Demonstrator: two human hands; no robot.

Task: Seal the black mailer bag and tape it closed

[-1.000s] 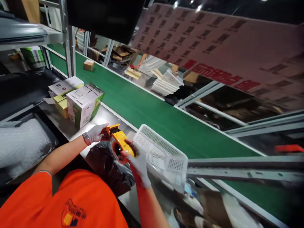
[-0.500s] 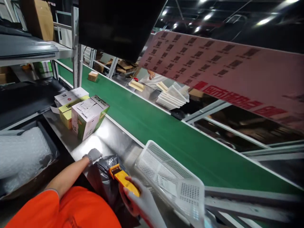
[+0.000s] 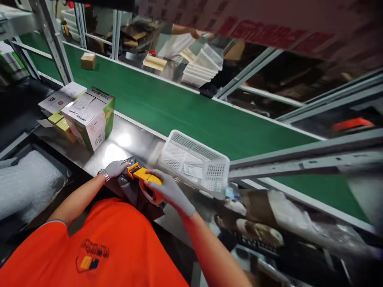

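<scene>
Yellow tape dispenser point(image 3: 143, 175) sits in the right hand point(image 3: 167, 191), fingers wrapped round its handle end, orange roll partly visible under the palm. Left hand point(image 3: 115, 168) is gloved too, fingers curled down onto the black poly bag point(image 3: 131, 191) right at the dispenser's front tip; looks like it pins the bag's edge, but I can't tell if it actually pinches anything. Bag lies on the steel worktop point(image 3: 125, 143), at the near edge, against the orange shirt point(image 3: 98, 247).

White plastic basket point(image 3: 194, 163) stands just beside the right hand on the far side, tilted, with a paper slip inside. Green-and-white carton point(image 3: 91, 117) is further left on the same worktop, touching a flat white box and some yellow packs behind it (labels too small to read). Bubble wrap point(image 3: 26, 183) fills a bin at the far left, below worktop level.

Green conveyor belt point(image 3: 185, 111) runs past behind the worktop; one small brown box point(image 3: 88, 60) rides on it well up-belt. Across the belt, a stack of white baskets point(image 3: 203, 65) and another person's arm point(image 3: 182, 30) near it. Right side is motion-blurred, only bagged parcels are recognisable there.
</scene>
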